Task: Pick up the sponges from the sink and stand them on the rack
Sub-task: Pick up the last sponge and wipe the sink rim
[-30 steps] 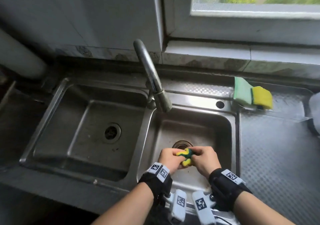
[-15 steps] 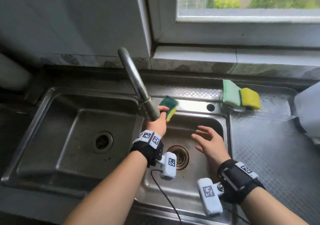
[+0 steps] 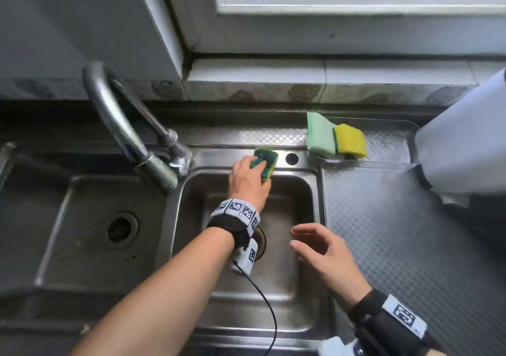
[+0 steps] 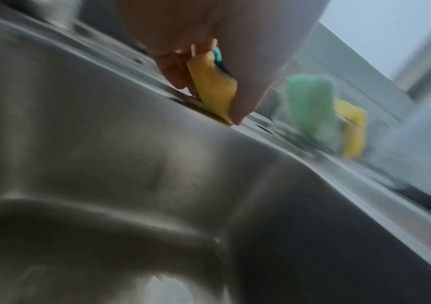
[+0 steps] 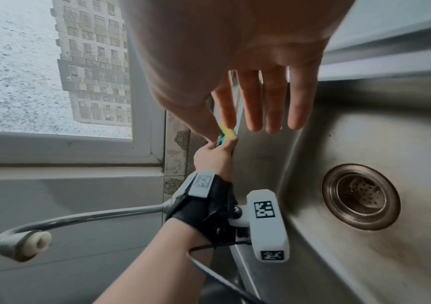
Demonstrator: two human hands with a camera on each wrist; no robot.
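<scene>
Only right wrist shows drain (image 5: 361,197) | left hand (image 3: 247,181) grips sponge (image 3: 265,162) | right hand (image 3: 325,257) slack, empty

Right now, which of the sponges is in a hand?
The dark green and yellow sponge, gripped by the left hand at the sink's back rim; the pale green and yellow sponges stand untouched to its right.

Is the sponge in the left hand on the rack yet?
Not yet. The left hand grips the sponge at the sink's back ledge, short of the rack holding two sponges.
</scene>
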